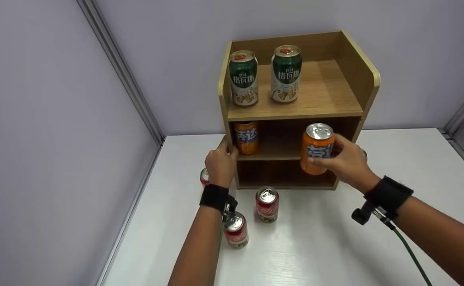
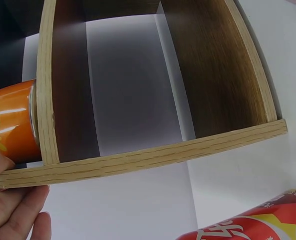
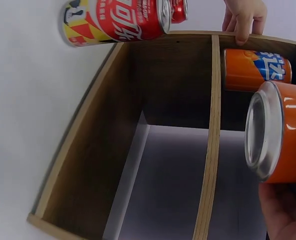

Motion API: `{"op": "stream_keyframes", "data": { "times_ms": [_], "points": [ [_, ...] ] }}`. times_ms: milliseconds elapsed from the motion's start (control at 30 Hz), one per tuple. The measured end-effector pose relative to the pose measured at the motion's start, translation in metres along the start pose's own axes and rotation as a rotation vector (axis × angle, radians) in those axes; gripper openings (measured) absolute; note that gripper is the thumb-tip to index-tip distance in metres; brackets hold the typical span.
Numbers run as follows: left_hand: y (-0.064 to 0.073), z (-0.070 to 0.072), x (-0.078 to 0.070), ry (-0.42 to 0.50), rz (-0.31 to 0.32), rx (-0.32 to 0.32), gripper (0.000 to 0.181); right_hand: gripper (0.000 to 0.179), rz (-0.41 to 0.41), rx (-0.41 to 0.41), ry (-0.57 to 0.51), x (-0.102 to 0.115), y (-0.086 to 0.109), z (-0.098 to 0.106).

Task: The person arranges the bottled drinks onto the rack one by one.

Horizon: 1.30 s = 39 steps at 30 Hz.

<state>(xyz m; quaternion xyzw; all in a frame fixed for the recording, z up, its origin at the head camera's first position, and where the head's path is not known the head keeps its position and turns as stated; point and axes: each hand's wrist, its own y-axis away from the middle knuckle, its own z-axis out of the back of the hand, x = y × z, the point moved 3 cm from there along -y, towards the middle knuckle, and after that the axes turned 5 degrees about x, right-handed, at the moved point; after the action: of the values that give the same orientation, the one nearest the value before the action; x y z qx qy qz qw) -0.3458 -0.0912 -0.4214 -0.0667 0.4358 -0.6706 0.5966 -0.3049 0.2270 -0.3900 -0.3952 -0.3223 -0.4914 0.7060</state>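
Note:
My right hand (image 1: 347, 161) grips an orange soda can (image 1: 315, 153) upright in front of the middle shelf's right part. In the right wrist view the silver bottom of this held can (image 3: 282, 132) faces the camera side. My left hand (image 1: 220, 163) holds the left side panel of the wooden shelf unit (image 1: 295, 115), thumb on the inner side and fingers outside. Close to that thumb, a second orange can (image 1: 247, 139) stands at the left end of the middle shelf. Two green and white cans, a left one (image 1: 243, 79) and a right one (image 1: 286, 75), stand on the top shelf.
Red cola cans stand on the white table (image 1: 311, 238): one front can (image 1: 236, 230), one before the unit (image 1: 267, 204), and one partly hidden by the left hand (image 1: 204, 176). Behind the right hand a can's rim (image 1: 364, 154) peeks out. Grey walls (image 1: 176, 71) enclose the table.

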Motion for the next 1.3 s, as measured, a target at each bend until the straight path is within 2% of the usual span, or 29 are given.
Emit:
{"op": "stream_keyframes", "data": {
  "times_ms": [133, 300, 600, 767, 933, 1133, 1300],
  "points": [
    [0.001, 0.0, 0.0, 0.0, 0.003, 0.014, 0.012, 0.079, -0.037, 0.009, -0.053, 0.003, -0.021, -0.013],
    [-0.001, 0.002, -0.001, 0.001, 0.004, 0.02, 0.015, 0.084, -0.085, 0.031, -0.056, 0.007, -0.042, -0.024],
    [-0.002, 0.003, -0.002, -0.004, -0.003, 0.043, 0.019, 0.081, -0.079, 0.039, -0.127, 0.005, -0.071, -0.037],
    [0.0, 0.004, -0.001, -0.005, -0.001, 0.034, 0.018, 0.085, -0.101, 0.057, -0.154, -0.001, -0.08, -0.043],
    [-0.001, 0.003, 0.001, -0.002, 0.002, 0.013, 0.011, 0.087, -0.066, 0.035, -0.179, -0.003, -0.088, -0.047],
    [0.0, 0.002, 0.001, 0.0, 0.003, 0.009, 0.016, 0.089, -0.075, 0.052, -0.147, -0.007, -0.093, -0.051],
    [0.0, 0.002, 0.001, 0.002, 0.008, 0.018, 0.014, 0.088, -0.067, 0.069, -0.163, -0.009, -0.095, -0.055]
  ]
}}
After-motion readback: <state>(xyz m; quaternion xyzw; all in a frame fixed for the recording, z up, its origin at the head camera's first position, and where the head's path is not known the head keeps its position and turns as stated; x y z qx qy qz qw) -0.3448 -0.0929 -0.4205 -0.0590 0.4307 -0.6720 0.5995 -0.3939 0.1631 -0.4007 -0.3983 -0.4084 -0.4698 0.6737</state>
